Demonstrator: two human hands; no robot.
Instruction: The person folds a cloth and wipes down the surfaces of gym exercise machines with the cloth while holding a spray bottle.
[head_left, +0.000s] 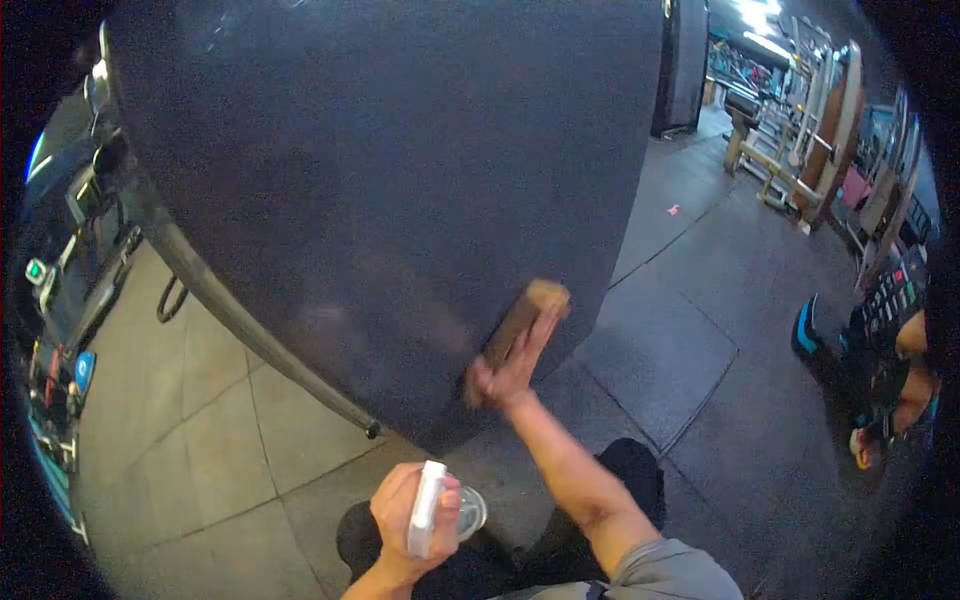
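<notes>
Against the lower part of a broad, matte dark panel, holds an oblong brown block, motion-blurred, under the right hand, with fingers stretched along its length. In the closed left hand, grips a clear, rounded bottle with a white, angular top; cannot make out the contents.

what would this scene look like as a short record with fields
left hand: grips a white-and-clear bottle
right hand: holds a brown block, blurred
surface: large dark panel, behind the block; contact unclear
floor: tiled
background: gym machines, upper right
others: another person, partly visible, right edge
</notes>
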